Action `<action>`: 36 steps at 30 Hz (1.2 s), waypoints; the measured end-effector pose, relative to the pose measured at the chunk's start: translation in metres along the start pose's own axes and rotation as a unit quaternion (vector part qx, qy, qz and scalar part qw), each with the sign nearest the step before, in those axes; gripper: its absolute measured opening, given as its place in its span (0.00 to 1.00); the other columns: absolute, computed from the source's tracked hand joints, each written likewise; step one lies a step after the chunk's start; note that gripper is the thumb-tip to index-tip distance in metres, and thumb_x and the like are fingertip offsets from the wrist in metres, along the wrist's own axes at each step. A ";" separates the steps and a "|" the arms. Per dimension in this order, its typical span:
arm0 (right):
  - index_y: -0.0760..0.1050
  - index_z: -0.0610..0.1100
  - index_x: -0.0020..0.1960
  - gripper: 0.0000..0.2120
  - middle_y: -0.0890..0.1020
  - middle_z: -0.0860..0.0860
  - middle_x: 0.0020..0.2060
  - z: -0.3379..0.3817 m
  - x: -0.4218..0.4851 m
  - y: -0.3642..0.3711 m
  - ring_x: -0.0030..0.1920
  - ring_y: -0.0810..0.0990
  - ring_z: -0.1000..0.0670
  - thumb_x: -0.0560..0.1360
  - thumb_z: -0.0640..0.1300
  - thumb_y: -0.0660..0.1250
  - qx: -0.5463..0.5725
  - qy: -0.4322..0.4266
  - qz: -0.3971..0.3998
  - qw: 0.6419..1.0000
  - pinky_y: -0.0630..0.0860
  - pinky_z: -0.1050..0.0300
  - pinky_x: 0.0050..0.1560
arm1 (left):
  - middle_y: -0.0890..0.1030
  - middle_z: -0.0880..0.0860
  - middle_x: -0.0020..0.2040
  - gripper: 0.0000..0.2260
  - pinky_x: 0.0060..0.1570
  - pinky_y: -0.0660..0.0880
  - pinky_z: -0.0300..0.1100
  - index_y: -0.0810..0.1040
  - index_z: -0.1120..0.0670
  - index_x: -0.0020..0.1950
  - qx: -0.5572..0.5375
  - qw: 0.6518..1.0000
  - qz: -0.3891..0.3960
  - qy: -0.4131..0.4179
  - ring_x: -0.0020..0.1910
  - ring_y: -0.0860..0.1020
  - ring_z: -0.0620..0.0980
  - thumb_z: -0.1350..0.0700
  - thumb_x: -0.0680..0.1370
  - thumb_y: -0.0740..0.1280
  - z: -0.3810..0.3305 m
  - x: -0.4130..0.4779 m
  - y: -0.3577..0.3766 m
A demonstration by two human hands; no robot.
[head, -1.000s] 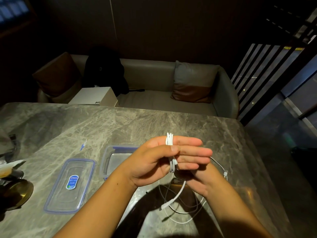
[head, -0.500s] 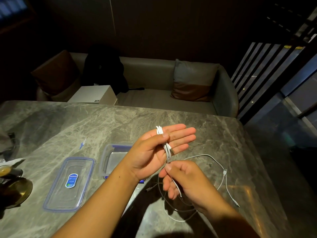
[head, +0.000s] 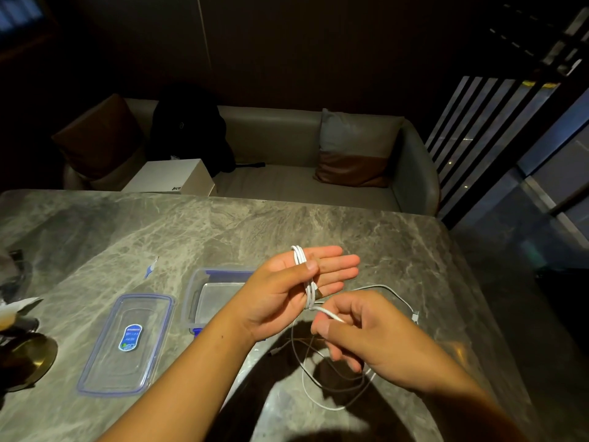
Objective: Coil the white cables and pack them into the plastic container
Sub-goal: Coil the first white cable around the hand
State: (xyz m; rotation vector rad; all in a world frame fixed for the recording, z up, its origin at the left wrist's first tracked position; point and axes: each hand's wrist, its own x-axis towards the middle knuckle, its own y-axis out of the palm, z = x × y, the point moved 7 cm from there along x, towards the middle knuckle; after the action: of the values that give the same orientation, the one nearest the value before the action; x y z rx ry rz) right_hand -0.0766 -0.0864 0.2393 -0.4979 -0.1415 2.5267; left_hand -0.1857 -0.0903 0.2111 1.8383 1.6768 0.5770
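Coil of thin white cable (head: 306, 279) at frame centre, wound round the straight, pressed-together fingers of the left hand (head: 283, 291), thumb clamping it. The right hand (head: 366, 339) pinches its free strand below. A clear rectangular plastic container (head: 188, 298) stands open, left of centre

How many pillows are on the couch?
2. One brown pillow leans in the left corner of the couch. One grey-and-brown pillow leans at the right end. The black bag between them might hide another.
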 end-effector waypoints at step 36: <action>0.81 0.50 0.37 0.07 0.81 0.52 0.30 0.051 0.016 -0.064 0.33 0.80 0.52 0.70 0.50 0.77 -0.229 -0.149 -0.125 0.954 0.79 0.46 0.36 | 0.74 0.70 0.66 0.23 0.64 0.75 0.51 0.66 0.68 0.72 0.011 0.994 0.071 -0.080 0.64 0.76 0.65 0.61 0.79 0.63 0.005 -0.008 0.020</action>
State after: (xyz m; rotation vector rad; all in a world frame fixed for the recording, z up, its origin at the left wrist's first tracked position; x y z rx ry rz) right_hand -0.0761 -0.0233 0.2940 -0.2438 -0.8644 2.2952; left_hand -0.1686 -0.1001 0.2210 1.9758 1.4630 0.4558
